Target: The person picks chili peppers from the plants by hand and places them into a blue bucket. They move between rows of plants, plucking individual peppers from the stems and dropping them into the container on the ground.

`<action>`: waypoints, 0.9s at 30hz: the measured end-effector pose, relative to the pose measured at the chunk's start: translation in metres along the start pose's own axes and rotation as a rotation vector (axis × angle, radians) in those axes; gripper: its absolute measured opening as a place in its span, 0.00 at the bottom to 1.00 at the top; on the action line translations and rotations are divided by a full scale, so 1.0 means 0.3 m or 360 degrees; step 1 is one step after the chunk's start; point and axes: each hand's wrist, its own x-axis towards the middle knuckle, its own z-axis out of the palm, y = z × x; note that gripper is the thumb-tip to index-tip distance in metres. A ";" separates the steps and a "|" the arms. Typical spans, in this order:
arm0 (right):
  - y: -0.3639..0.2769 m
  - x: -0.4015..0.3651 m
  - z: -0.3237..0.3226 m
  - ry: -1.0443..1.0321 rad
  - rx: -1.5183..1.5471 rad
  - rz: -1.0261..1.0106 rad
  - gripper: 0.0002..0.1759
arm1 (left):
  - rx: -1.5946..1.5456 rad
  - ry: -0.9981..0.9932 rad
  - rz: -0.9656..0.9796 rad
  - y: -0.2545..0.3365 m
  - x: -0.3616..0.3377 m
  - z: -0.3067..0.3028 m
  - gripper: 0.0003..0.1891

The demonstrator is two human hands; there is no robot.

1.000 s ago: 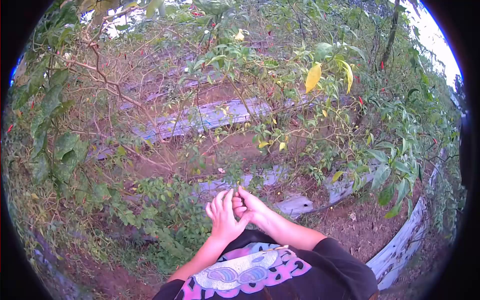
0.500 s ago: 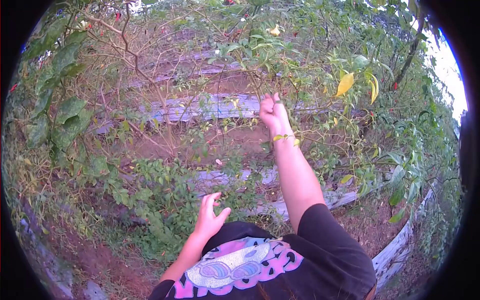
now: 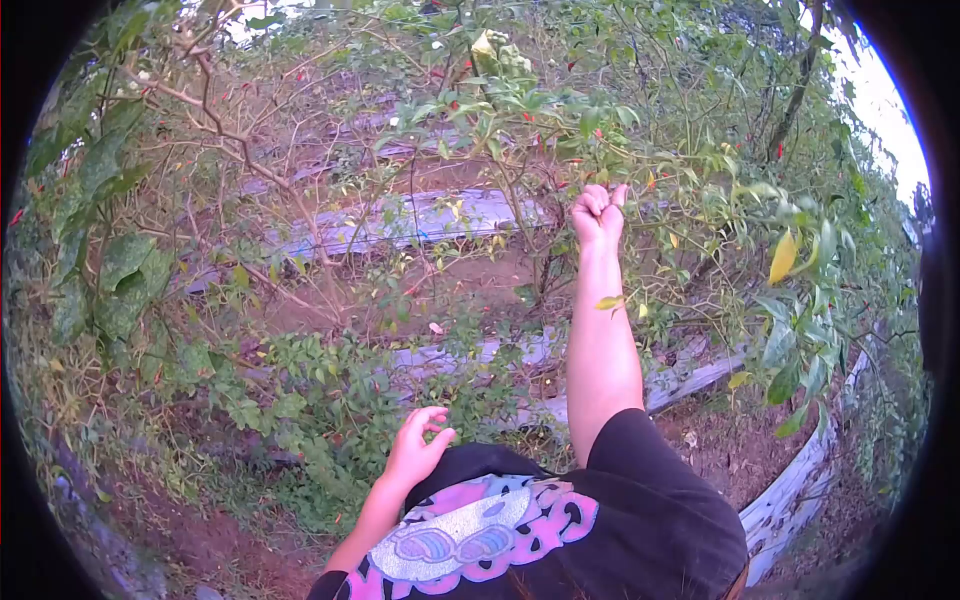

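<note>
My right hand (image 3: pixel 598 212) is stretched far forward among the branches of a chili plant (image 3: pixel 540 110). Its fingers are curled closed, and whatever is in them is too small to make out. Small red chili peppers (image 3: pixel 561 185) hang just beside and above it. Across my right forearm lies a yellowish leaf (image 3: pixel 609 302). Low in front of my chest is my left hand (image 3: pixel 420 445), its fingers loosely bent and the thumb apart, holding nothing visible. Green leafy plants (image 3: pixel 310 400) grow just beyond it.
Bare brown branches (image 3: pixel 235 150) spread at the upper left. Silvery plastic sheeting (image 3: pixel 420 218) covers the beds, with another strip (image 3: pixel 795 505) at the lower right. Large green leaves (image 3: pixel 125 262) hang at the left. A yellow leaf (image 3: pixel 783 257) dangles at the right.
My right hand has moved to the right, and the branch with the yellow leaf has swung right and down. The left hand's fingers have curled a little more.
</note>
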 end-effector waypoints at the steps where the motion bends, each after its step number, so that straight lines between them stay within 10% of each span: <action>1: 0.008 -0.007 0.003 -0.0018 -0.0112 -0.0030 0.24 | 0.0000 -0.0025 0.0001 0.004 0.008 0.001 0.19; 7: 0.152 0.027 -0.064 0.0021 -0.0951 -0.0178 0.10 | -0.0020 -0.0136 -0.0016 0.011 0.014 0.037 0.18; 10: 0.181 0.100 -0.132 0.0258 -0.1499 -0.0360 0.19 | -0.0092 -0.0138 -0.0085 -0.008 -0.017 0.052 0.17; 14: 0.121 0.414 -0.380 -0.0001 -0.3156 -0.1958 0.23 | -0.0105 -0.0069 -0.0185 -0.079 -0.076 0.059 0.18; 17: 0.164 0.454 -0.243 0.0844 -0.3583 -0.1516 0.22 | -0.0148 0.0005 -0.0265 -0.079 -0.097 0.046 0.18; 27: 0.172 0.650 -0.208 0.1130 -0.3440 -0.1111 0.17 | -0.0078 0.0228 -0.0431 -0.137 -0.183 0.002 0.18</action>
